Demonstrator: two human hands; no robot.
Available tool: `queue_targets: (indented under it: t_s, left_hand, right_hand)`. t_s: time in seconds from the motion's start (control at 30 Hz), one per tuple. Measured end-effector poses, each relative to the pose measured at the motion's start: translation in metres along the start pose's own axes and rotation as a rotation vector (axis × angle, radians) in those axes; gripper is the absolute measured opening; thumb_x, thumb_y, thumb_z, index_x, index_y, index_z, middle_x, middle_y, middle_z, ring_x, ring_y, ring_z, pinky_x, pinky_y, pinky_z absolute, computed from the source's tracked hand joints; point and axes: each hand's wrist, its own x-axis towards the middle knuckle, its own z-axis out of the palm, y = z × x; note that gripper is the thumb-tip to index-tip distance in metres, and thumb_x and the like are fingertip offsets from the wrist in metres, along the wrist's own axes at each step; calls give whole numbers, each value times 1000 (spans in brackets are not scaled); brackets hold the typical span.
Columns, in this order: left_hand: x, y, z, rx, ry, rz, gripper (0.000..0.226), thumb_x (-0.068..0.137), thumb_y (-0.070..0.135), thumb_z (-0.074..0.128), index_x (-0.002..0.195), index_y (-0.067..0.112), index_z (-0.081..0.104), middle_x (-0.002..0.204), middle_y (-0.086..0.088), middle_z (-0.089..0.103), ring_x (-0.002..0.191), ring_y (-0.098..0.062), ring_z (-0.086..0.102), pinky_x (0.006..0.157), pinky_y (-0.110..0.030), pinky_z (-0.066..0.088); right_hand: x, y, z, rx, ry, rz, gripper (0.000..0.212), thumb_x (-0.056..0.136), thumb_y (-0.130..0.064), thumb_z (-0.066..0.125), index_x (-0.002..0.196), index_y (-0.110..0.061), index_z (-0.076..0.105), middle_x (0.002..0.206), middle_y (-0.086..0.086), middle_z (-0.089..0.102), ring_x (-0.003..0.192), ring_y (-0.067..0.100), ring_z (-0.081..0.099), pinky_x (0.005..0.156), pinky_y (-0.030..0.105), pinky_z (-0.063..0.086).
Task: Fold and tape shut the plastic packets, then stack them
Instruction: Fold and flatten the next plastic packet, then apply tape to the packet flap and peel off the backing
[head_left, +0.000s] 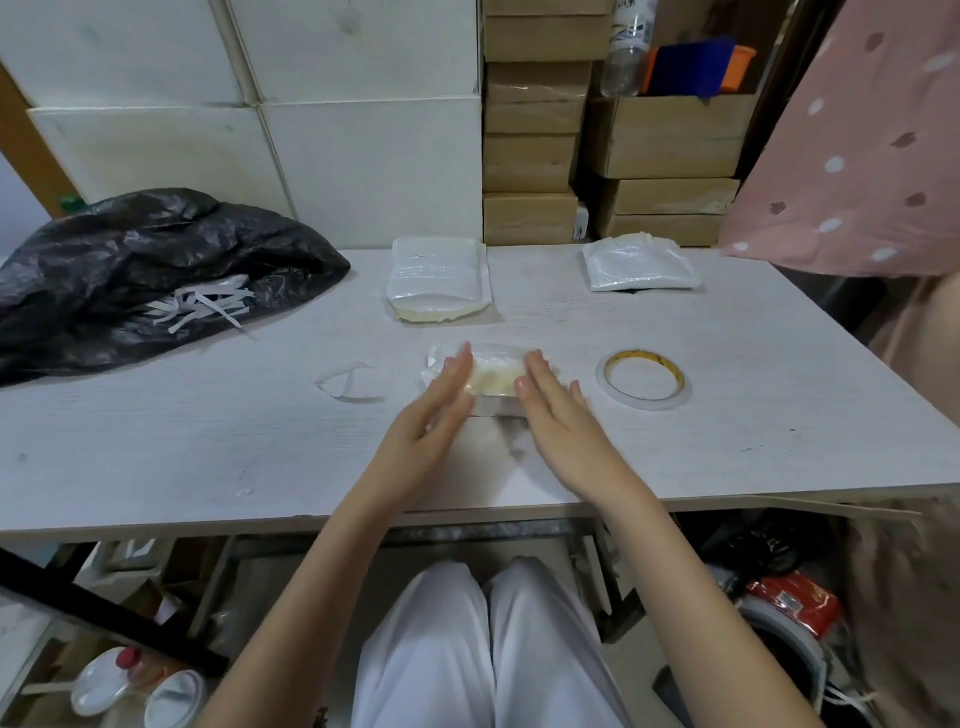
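A folded clear plastic packet (493, 375) with pale yellowish contents lies at the middle of the white table (208, 441). My left hand (434, 415) lies flat with straight fingers on the packet's left part. On its right part rests my right hand (558, 415), fingers straight as well. A roll of double-sided tape (643, 380) lies flat just right of the packet. Behind, a stack of plastic packets (440, 278) sits mid-table, and a second stack of packets (640, 264) sits at the back right.
A black rubbish bag (130, 270) with white paper strips fills the table's left rear. A curled tape backing strip (345, 383) lies left of the packet. White and cardboard boxes (535, 156) stand behind the table. A person in pink cloth (857, 156) stands at the right.
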Motion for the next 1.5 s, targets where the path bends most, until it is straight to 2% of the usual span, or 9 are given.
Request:
queue_targets:
  t_s: [0.1, 0.2, 0.37, 0.67, 0.8, 0.93, 1.07, 1.37, 1.5]
  left_hand:
    - [1, 5, -7, -214, 71, -123, 37, 96, 39, 45, 132, 41, 48, 121, 43, 49, 116, 26, 37, 91, -2, 32]
    - [5, 5, -12, -458, 147, -189, 29, 95, 27, 50, 123, 30, 58, 121, 13, 64, 119, 0, 54, 102, -23, 35]
    - [22, 6, -21, -612, 305, -357, 23, 88, 3, 59, 109, 11, 64, 108, -4, 70, 104, -14, 66, 89, -23, 50]
    - [32, 9, -9, 306, 201, -77, 28, 86, 6, 61, 111, 17, 67, 108, 1, 61, 100, -12, 57, 91, -27, 47]
    - [33, 10, -6, 571, 165, -26, 34, 91, 6, 53, 120, 20, 61, 109, -2, 57, 103, -20, 53, 85, -27, 41]
    - [33, 14, 2, 749, 177, 8, 35, 93, 5, 47, 124, 19, 58, 113, -4, 59, 103, -26, 49, 83, -34, 42]
    - [29, 16, 3, 1024, 272, 60, 31, 95, 18, 49, 122, 29, 59, 115, 5, 62, 109, -27, 47, 103, -50, 25]
    - [35, 12, 9, 901, 261, 264, 58, 60, -19, 58, 114, 4, 63, 95, -11, 62, 79, -33, 56, 64, -38, 42]
    - [36, 12, 8, 873, 249, 372, 51, 61, -19, 54, 96, 14, 71, 82, -2, 62, 69, -26, 53, 60, -31, 34]
  right_hand:
    - [1, 2, -6, 255, 21, 67, 54, 98, -50, 26, 148, -32, 20, 154, -19, 18, 146, 10, -2, 120, 39, 1]
    - [2, 1, -6, 244, 16, 54, 52, 99, -47, 25, 148, -31, 21, 154, -18, 19, 146, 10, 0, 120, 38, 2]
    - [6, 9, 1, 174, 49, 2, 48, 102, -37, 26, 148, -26, 22, 156, -12, 18, 146, 14, 2, 119, 31, 2]
    - [21, 16, -11, 189, 319, -61, 32, 90, -19, 59, 122, -13, 57, 149, 3, 27, 127, 15, 41, 107, 26, 34]
    - [17, 26, -53, -95, 524, -110, 42, 94, -33, 51, 132, -14, 50, 153, 1, 25, 141, 13, 18, 112, 28, 22]
    - [16, 51, -97, -542, 200, 162, 95, 82, -52, 61, 151, -16, 6, 159, 7, -4, 145, 20, -14, 118, 39, 3]
    - [14, 54, -104, -438, 112, 184, 101, 76, -52, 69, 150, -17, 9, 158, 2, 15, 145, 20, 12, 114, 38, 20]
    - [4, 13, -79, 441, 259, -72, 76, 72, -20, 76, 139, -9, 41, 109, -10, 65, 101, -5, 61, 87, 15, 50]
    - [8, -10, -64, 532, 193, -157, 82, 59, -36, 77, 132, -14, 47, 92, -11, 74, 101, 17, 68, 94, 31, 51]
